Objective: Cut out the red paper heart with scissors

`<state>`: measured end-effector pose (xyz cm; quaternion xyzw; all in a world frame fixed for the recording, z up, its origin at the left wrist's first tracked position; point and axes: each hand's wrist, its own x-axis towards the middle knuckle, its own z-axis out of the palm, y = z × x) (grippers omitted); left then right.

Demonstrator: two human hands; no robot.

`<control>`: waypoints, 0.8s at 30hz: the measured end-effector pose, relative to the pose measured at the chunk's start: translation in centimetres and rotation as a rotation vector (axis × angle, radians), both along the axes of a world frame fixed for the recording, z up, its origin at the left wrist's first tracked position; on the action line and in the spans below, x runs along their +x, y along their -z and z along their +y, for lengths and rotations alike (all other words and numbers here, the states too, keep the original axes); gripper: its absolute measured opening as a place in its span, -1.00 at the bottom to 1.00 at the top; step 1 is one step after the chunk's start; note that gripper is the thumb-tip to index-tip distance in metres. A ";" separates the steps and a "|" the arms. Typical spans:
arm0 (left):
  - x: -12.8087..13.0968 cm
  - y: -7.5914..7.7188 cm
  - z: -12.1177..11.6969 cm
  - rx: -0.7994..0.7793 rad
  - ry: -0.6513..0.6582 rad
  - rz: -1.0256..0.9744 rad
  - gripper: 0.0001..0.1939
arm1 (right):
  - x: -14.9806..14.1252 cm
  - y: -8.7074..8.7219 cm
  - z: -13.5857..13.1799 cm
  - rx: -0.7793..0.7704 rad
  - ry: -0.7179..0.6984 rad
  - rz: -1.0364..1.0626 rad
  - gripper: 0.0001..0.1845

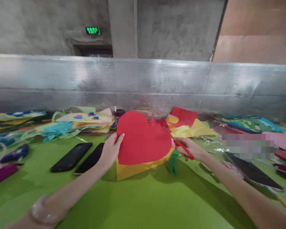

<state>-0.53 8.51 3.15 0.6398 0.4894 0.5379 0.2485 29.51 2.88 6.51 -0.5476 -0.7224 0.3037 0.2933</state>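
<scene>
A large red paper heart is held up over the green table. My left hand pinches its left edge, thumb on the near face. In my right hand is a pair of scissors with red handles, its blades at the heart's upper right edge. A jagged strip of red paper stands along the heart's top notch. Under the heart lies a yellow sheet, and a curved green piece rests just below my right hand.
Two black phones lie left of the heart. Behind are a dark cup, painted paper crafts, and red and yellow scraps. A tablet-like dark slab lies right. A perforated metal screen closes off the back.
</scene>
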 end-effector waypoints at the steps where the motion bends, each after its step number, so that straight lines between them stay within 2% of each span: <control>1: 0.0 0.0 0.0 0.000 0.002 -0.002 -0.58 | 0.0 0.1 0.0 -0.001 -0.003 0.002 -0.80; 24: -0.2 0.2 0.1 0.001 -0.002 0.027 -0.58 | 0.2 0.1 0.1 0.048 -0.008 -0.075 -0.78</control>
